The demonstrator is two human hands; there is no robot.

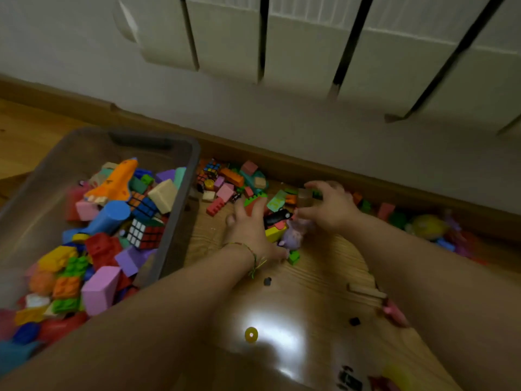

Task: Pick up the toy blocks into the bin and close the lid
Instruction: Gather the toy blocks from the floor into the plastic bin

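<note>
Grey see-through plastic bin [70, 165] sits on the wooden floor [310, 277] on the left, already pretty full of toy blocks [101, 286], plus a puzzle cube [145, 232]. The loose blocks [225, 190] are heaped just right of it, along the baseboard [310, 165]. The left hand [248, 230] lies flat on that heap, fingers straight and spread, gripping nothing. The right hand [332, 207] is over the heap too, fingers curled, but it's too blurry to tell whether it's got hold of a block.
</note>
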